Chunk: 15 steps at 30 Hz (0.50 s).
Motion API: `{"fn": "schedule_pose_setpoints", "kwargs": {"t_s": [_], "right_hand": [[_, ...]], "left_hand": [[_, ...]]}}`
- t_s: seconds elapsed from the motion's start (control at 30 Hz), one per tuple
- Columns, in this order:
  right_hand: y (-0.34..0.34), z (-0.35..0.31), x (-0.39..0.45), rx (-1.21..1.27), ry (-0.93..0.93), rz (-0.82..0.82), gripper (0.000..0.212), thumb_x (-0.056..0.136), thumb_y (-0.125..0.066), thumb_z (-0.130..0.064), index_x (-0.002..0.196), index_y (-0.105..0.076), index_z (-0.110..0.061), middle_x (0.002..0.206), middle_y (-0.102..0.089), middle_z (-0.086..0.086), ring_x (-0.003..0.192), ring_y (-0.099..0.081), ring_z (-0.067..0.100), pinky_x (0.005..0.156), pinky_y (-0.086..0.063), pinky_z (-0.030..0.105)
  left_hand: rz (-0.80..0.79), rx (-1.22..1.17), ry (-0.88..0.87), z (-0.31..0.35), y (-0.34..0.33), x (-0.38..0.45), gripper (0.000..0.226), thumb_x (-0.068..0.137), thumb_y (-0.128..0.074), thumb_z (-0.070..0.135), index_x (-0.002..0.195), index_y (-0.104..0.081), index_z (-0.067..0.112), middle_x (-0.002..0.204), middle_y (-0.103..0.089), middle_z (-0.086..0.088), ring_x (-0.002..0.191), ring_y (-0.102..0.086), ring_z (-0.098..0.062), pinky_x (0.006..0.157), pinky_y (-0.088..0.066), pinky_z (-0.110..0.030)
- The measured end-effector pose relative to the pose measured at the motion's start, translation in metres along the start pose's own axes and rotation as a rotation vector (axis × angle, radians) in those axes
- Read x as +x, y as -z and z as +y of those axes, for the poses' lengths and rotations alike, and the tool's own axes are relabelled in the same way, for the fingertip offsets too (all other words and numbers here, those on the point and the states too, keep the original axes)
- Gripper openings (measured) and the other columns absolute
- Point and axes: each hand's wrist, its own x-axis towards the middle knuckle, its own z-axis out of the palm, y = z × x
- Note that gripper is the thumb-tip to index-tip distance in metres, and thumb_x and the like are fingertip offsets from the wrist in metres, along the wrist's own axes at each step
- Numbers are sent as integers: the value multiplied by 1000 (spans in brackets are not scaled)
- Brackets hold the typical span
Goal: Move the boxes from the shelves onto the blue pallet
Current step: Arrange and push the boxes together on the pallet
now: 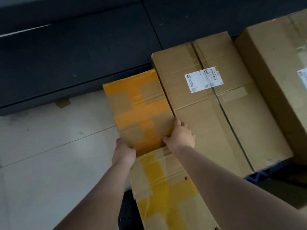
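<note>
- Forearms, both bare, reaching forward from the bottom edge toward the boxes.
- Box with yellow tape nearest of all, lying between the forearms, with brown tape patches and torn edges on its top.
- Left hand gripping the near left corner of the orange-taped box, thumb on top, fingers curled under the edge and hidden.
- Right hand gripping the near right corner of the same box, thumb on the top face, fingers wrapped over the right edge, down in the gap beside the neighbour.
- Orange-taped box just beyond the yellow-taped one, near edge touching it or slightly over it; cannot tell which.
- Large brown box pressed against the right side of the held box, carrying a white shipping label.
- Blue pallet showing only as a small corner below the large box.
- Tall brown box further right, just beside the large one.
- Light tiled floor on the left.
- Dark low platform farthest, across the top.
</note>
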Motion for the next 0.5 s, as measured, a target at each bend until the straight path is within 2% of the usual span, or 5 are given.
{"fn": "schedule_pose_setpoints", "kwargs": {"t_s": [0.1,0.2,0.27,0.37,0.5], "right_hand": [[5,8,0,42,63,-41,84,89,-60,-41,152,-8,-20,149,-32,5,136,-32,27,108,-32,41],[15,18,4,50,132,-9,78,90,-55,-43,151,-13,-19,149,-32,3,135,-32,27,107,-30,41],[25,33,12,75,126,68,70,91,-52,-41,149,-20,-19,147,-34,4,133,-34,27,106,-31,41],[44,66,33,68,46,164,66,88,-53,-38,147,-26,-22,148,-31,3,133,-33,28,107,-30,41],[65,104,65,20,-20,254,65,85,-58,-42,142,-33,-25,151,-26,2,136,-27,27,108,-26,42]], "left_hand": [[36,-39,35,2,-5,-8,53,93,-53,21,139,-28,10,132,-50,-15,92,-57,-29,65,-39,-30],[223,35,-15,18,-9,-13,78,89,-59,26,149,-11,14,153,-23,-11,133,-32,-37,101,-37,-49],[326,125,-224,37,-17,-18,75,89,-59,28,149,-15,15,154,-20,-8,140,-20,-33,111,-27,-50],[267,151,-495,75,-44,-23,63,90,-57,29,145,-28,19,151,-29,-3,140,-20,-23,113,-25,-42],[191,181,-611,132,-77,-6,59,90,-55,29,143,-31,21,149,-32,-1,139,-23,-21,114,-23,-41]]}}
